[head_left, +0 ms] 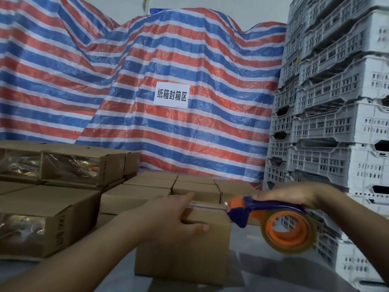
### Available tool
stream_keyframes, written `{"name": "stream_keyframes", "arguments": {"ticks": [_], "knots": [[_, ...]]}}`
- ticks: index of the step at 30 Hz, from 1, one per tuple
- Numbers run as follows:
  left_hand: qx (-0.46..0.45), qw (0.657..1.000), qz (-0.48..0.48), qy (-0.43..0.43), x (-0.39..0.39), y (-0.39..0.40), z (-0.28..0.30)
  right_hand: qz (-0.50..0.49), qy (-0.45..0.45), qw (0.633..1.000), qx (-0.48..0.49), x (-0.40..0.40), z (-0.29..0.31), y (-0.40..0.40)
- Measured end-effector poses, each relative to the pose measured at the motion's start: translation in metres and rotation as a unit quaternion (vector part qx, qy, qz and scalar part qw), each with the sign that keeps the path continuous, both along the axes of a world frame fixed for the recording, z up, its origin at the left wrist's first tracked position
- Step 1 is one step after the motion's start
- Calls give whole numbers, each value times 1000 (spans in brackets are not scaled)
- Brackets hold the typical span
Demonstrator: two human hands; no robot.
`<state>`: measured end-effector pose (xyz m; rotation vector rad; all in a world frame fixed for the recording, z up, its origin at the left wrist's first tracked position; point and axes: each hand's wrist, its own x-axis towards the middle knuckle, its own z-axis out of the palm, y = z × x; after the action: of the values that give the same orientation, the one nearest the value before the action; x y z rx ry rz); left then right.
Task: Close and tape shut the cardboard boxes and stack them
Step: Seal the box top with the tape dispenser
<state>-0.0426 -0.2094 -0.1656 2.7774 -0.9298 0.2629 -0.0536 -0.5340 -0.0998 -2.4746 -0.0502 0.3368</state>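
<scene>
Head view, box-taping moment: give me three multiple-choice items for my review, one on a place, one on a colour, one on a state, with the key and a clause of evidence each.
1. Where is the tape dispenser relative to the box being sealed?
A. At its right top edge
B. Lying on the stacked boxes at the left
C. Inside the box

2. What colours is the dispenser's body?
A. Green and white
B. Blue and orange
C. All black

3. What is the left hand doing?
A. Hanging idle
B. Holding the tape roll
C. Gripping the box's top

Key: 1 A, the dispenser's head meets the box's right top corner, held by the right hand. 2 B, blue handle with orange hub and tip. 3 C, fingers lie over the top and the thumb presses the front face.
</scene>
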Motion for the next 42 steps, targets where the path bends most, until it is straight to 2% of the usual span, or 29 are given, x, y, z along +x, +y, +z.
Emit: {"name": "stream_keyframes", "arguments": {"ticks": [3,7,12,16,18,21,23,25,26,27,29,31,33,38,42], "knots": [[37,998,-15,-39,-10,-25,7,3,15,1000,19,0,-7,-4],[41,997,-52,-34,-21,-60,0,10,-1,1000,21,3,-15,-9],[54,995,-45,-63,-14,-59,-7,19,36,995,87,-6,-3,-24],[53,995,-47,-65,-10,-58,-10,21,69,994,83,-24,18,-32],[50,995,-49,-66,-9,-59,-12,6,71,997,-21,-33,26,-20],[42,994,-61,-80,-10,-59,-13,-14,39,969,-242,-28,26,21],[45,994,-58,-82,-11,-59,-12,-19,32,931,-364,-17,18,48],[51,994,-50,-78,-14,-57,-12,-17,57,871,-488,-10,4,64],[53,994,-49,-77,-14,-57,-11,-19,50,856,-515,-10,-4,63],[54,994,-49,-77,-15,-58,-11,-23,24,860,-510,-14,-12,58],[49,994,-51,-83,-17,-59,-10,-35,-87,865,-494,-21,-26,46],[44,994,-55,-86,-17,-60,-9,-64,-193,842,-500,-26,-46,35],[38,994,-59,-85,-16,-59,-9,-105,-259,823,-495,-26,-72,28],[31,993,-68,-88,-13,-59,-12,-167,-296,832,-439,-40,-118,22],[28,993,-64,-93,-10,-61,-14,-176,-244,843,-446,-54,-125,33]]}}
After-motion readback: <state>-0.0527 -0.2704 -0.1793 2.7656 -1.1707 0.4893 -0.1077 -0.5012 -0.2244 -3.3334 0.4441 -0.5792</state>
